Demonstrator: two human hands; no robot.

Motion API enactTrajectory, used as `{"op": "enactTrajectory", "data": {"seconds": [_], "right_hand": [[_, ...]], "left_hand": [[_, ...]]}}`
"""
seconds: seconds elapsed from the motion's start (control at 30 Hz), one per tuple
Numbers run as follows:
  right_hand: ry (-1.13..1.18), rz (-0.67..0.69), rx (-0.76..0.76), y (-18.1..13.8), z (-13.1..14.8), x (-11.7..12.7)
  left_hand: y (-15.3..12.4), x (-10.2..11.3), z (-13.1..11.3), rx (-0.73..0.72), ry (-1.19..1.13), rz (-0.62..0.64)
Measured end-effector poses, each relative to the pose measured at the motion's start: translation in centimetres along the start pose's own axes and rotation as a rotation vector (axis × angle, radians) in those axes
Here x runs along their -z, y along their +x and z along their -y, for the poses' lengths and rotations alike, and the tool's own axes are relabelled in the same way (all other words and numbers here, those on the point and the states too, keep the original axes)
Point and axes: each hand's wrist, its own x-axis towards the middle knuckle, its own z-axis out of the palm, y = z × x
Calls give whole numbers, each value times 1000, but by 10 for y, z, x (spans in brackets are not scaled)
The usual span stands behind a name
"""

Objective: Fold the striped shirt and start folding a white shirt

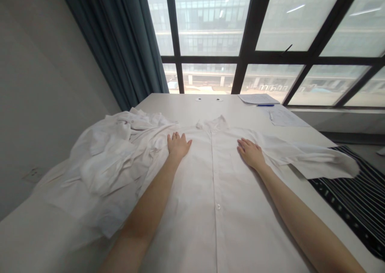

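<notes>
A white button-up shirt (198,193) lies front side up on the table, its collar (215,123) toward the window. My left hand (178,144) rests flat with fingers spread on the shirt's left shoulder area. On the opposite side, my right hand (250,152) lies on the cloth near the other shoulder, fingers stretched out. The right sleeve (321,158) reaches over the table's edge. Beside my left forearm is a crumpled heap of white clothes (111,156), which meets the shirt's left side; the left sleeve cannot be told apart from it.
Papers (258,99) and a blue pen (265,105) lie at the table's far right, with another sheet (288,118) nearer. A black striped cloth (357,197) is beyond the right edge. A dark curtain (120,36) and windows stand behind the white table (180,106).
</notes>
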Motion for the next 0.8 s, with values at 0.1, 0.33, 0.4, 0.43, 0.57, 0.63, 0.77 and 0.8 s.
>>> {"op": "enactTrajectory", "data": {"seconds": [0.1,0.33,0.4,0.43,0.57,0.63,0.77,0.8], "right_hand": [[-5,-31,18,0,2,1],[15,-62,221,-2,15,9],[67,-35,362,-3,19,8],[97,-16,423,-3,20,7],[156,51,468,-3,21,0],[157,64,449,-2,19,-1],[155,76,441,-2,19,0],[155,76,437,-2,19,0]], "left_hand": [[-6,3,-10,-20,9,-47],[-29,2,-47,-278,-112,-70],[-34,-3,-54,-355,-150,-65],[-36,-5,-56,-374,-161,-63],[-38,-10,-56,-394,-174,-45],[-37,-10,-55,-401,-176,-45],[-38,-11,-55,-397,-183,-73],[-38,-11,-55,-396,-187,-79]]}}
